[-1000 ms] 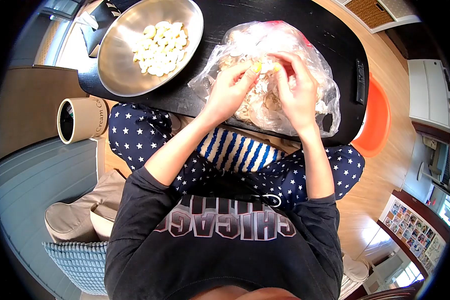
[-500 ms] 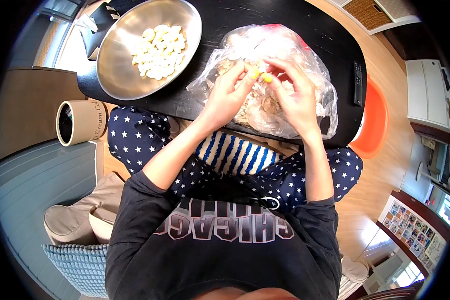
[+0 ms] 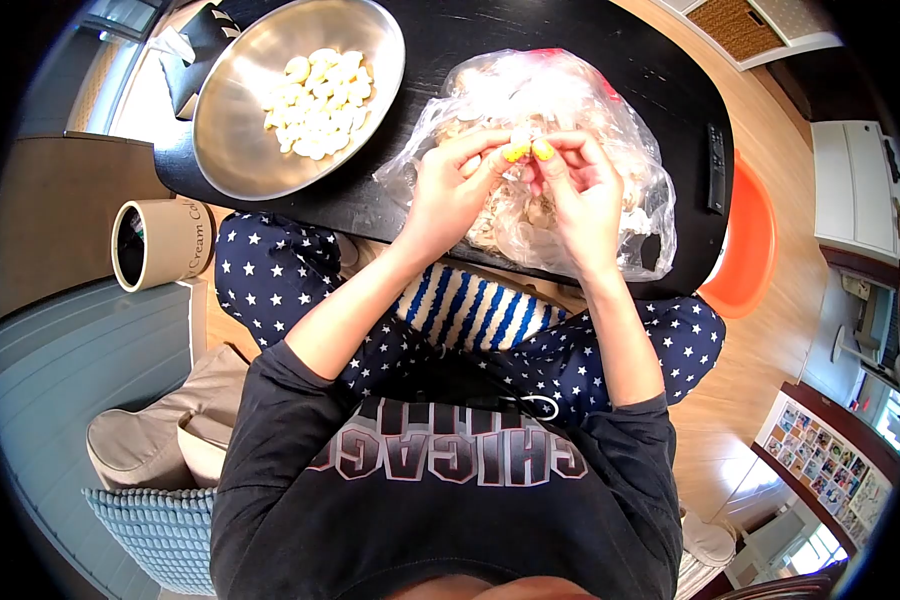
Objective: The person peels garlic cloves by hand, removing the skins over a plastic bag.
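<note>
Grip is together: left hand (image 3: 445,195) and right hand (image 3: 587,200) meet with thumbs and forefingers pinched at a small pale piece (image 3: 526,135). Glare washes the piece out; its long axis cannot be determined. Both thumb tips show yellow. Position of the piece: above the plastic bag (image 3: 622,130), between the two hands.

From left to right, a metal bowl (image 3: 232,125) rests on the black counter (image 3: 422,55), bearing a heap of pale cloves (image 3: 320,105). Bowl lies to the left of the grip and slightly farther out from the body, well apart from it; left hand is the nearer. Bag, with papery scraps inside, lies open directly below both hands. Farther right, a black remote (image 3: 716,170) lies near the counter edge, its long axis pointing away from the body.

Writing, left to right: beige bin (image 3: 183,240) reads "Cream Co", remainder not legible. Black shirt (image 3: 450,535) reads "CHICAGO", inverted in view; a second row is partly hidden and unreadable. Bag shows a red patch, no legible print.
</note>
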`<state>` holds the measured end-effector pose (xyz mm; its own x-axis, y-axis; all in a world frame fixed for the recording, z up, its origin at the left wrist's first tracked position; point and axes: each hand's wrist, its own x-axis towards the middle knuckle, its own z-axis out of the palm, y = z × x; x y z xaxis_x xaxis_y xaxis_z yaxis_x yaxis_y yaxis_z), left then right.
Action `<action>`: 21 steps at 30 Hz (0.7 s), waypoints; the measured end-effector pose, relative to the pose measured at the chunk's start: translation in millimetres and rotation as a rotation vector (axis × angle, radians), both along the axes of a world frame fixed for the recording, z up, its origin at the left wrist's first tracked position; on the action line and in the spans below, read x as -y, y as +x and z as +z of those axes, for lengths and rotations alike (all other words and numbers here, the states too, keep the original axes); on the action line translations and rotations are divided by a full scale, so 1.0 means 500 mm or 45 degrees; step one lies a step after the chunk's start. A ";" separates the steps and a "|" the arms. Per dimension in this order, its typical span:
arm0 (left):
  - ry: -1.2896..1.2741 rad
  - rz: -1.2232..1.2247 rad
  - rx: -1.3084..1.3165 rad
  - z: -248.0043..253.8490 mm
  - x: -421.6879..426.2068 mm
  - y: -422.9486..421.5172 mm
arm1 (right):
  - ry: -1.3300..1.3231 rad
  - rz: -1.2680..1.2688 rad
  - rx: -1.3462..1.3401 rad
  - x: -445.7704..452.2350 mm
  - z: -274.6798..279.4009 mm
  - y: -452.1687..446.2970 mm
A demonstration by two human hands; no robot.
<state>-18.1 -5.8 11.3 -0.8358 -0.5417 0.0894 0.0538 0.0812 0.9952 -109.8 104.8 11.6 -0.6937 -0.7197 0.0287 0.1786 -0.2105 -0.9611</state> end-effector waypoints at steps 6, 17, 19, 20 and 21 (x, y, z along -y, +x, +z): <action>-0.592 0.034 -0.060 -0.005 0.013 -0.003 | 0.089 -0.135 -0.592 0.002 0.016 -0.016; -0.937 0.037 -0.110 0.005 0.021 0.001 | 0.119 -0.225 -1.077 -0.004 0.031 -0.014; -0.953 0.019 -0.110 0.009 0.021 0.002 | 0.090 -0.247 -1.058 -0.002 0.027 -0.010; -0.953 0.019 -0.109 0.008 0.022 0.003 | 0.060 -0.245 -0.960 0.000 0.026 -0.008; -0.957 0.009 -0.120 0.007 0.023 0.003 | 0.030 -0.243 -0.861 0.001 0.025 -0.006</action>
